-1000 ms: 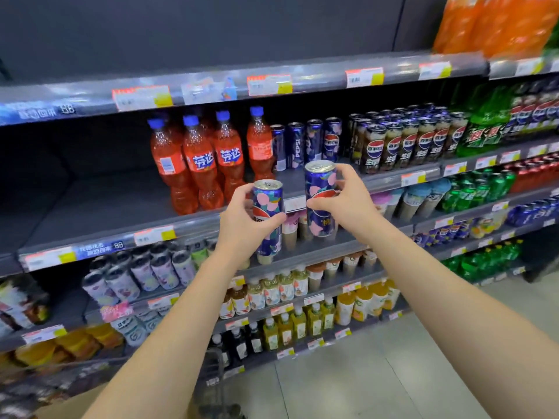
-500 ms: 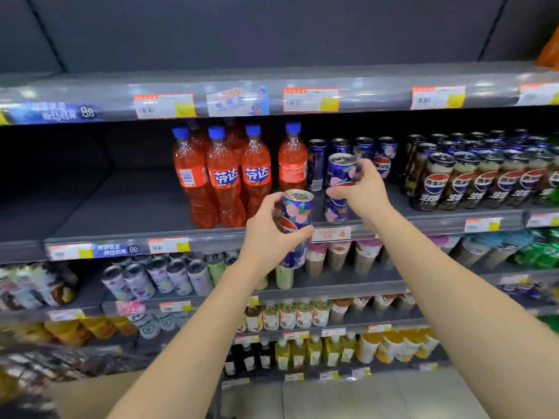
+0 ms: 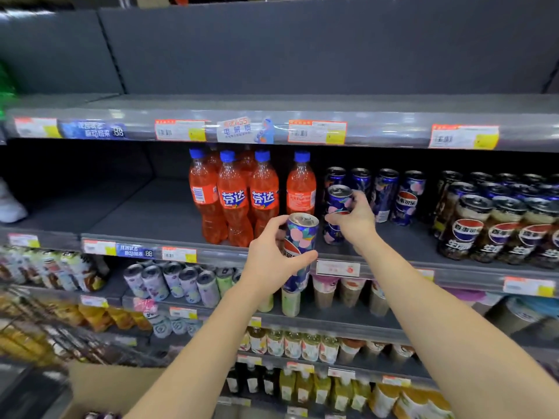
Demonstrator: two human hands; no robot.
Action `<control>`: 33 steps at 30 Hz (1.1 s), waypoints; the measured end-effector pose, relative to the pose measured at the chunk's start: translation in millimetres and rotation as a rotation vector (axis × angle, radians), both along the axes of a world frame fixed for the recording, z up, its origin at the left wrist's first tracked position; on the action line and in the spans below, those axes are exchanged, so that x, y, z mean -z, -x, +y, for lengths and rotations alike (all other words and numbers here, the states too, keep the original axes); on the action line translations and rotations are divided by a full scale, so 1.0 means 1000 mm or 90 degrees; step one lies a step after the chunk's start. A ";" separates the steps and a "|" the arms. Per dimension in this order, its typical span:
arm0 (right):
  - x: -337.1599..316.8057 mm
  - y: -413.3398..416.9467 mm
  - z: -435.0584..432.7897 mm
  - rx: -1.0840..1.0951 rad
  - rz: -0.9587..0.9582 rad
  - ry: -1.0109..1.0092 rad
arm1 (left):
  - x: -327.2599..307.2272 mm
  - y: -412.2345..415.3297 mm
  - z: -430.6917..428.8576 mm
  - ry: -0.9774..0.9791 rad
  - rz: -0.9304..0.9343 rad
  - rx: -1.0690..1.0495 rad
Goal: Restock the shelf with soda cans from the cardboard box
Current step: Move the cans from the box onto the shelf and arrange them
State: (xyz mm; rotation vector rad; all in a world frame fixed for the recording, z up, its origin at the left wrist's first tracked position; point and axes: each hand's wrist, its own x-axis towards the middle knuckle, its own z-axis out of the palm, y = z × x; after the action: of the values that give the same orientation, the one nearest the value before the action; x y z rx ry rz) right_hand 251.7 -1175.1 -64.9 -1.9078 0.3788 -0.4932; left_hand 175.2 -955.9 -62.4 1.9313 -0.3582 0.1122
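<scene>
Right hand point(image 3: 352, 220) stretched forward over the shelf point(image 3: 151, 213), fingers wrapped round an upright can point(image 3: 337, 207) beside the row of cans. Left hand point(image 3: 269, 258) lower, nearer, gripping a second can point(image 3: 299, 249) upright before the shelf edge. Box point(image 3: 102, 388) below left forearm.

In my left grip point(image 3: 272, 261) I hold a slim blue soda can point(image 3: 299, 252) with pink and teal blotches, upright, in front of the shelf point(image 3: 145, 213) edge. In my right grip point(image 3: 352, 220) a second matching can point(image 3: 337, 216) stands upright over the shelf board, just ahead of the row of like cans point(image 3: 384, 195). The cardboard box point(image 3: 106, 385) sits low at left, open.
</scene>
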 end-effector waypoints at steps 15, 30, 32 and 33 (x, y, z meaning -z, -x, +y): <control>0.011 -0.009 -0.001 -0.001 -0.002 0.044 | 0.008 -0.011 -0.012 -0.015 -0.010 -0.032; 0.017 -0.028 0.000 0.029 -0.008 0.058 | 0.014 -0.019 -0.014 -0.009 -0.001 0.016; 0.019 -0.027 -0.002 0.049 0.024 0.049 | 0.015 -0.020 -0.016 -0.015 -0.001 0.022; 0.020 -0.026 -0.002 0.060 0.045 0.041 | 0.015 -0.020 -0.017 -0.016 -0.003 0.025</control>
State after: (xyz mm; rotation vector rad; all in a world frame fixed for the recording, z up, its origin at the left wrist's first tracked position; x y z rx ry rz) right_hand 277.4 -1177.5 -84.6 -1.9806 0.5058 -0.5061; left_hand 195.1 -972.8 -77.6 1.9487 -0.4015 0.0865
